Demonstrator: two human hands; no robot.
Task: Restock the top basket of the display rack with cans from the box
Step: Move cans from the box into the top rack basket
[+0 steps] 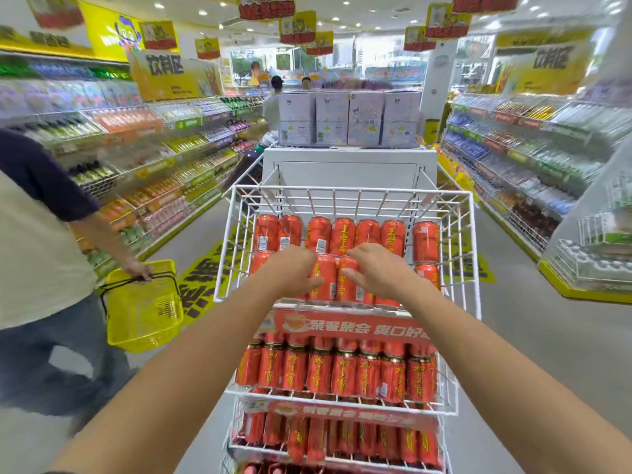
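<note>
Head view: left hand (290, 271) and right hand (379, 273) rest released, fingers loose, on the front cans (342, 234) in the top basket (345, 190). Judged step: settling the rows. Next: fetch more from the box, unseen here.

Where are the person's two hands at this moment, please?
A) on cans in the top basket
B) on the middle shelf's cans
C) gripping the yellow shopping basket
A: the left hand and right hand both rest on the front row of red cans inside the top basket.
</note>
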